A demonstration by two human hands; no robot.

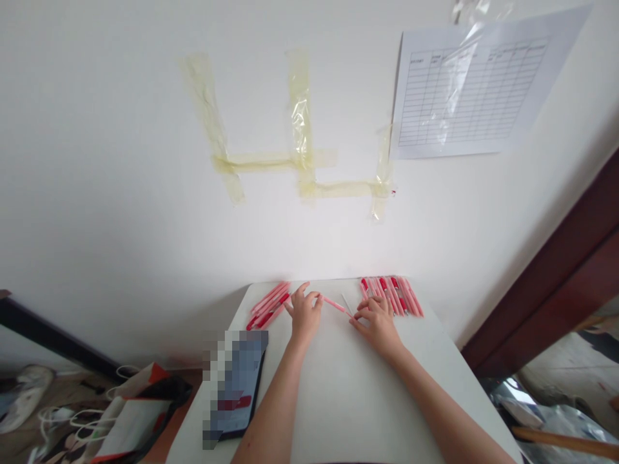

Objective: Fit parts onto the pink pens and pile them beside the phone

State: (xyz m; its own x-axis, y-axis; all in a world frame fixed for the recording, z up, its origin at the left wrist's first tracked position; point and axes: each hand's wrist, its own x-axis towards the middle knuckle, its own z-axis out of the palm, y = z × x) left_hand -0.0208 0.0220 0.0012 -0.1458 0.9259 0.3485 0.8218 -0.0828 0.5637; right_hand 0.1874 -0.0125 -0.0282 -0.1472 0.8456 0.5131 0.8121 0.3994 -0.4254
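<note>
A slim pink pen stretches between my two hands above the white table. My left hand pinches its left end between thumb and forefinger, with the other fingers raised. At the lower right end, my right hand is closed in a pinch on the pen's thin tip; whether that tip is a separate piece I cannot tell. Just behind lies a thin pale stick, perhaps a refill, close to my right fingers. Several pink and red pens lie beside my left hand. Beyond my right hand is a row of similar pens.
A tablet or large phone, partly pixelated, lies at the table's left edge. The white table meets a wall carrying yellowed tape and a printed sheet. Bags stand on the floor at left; dark red wood is at right.
</note>
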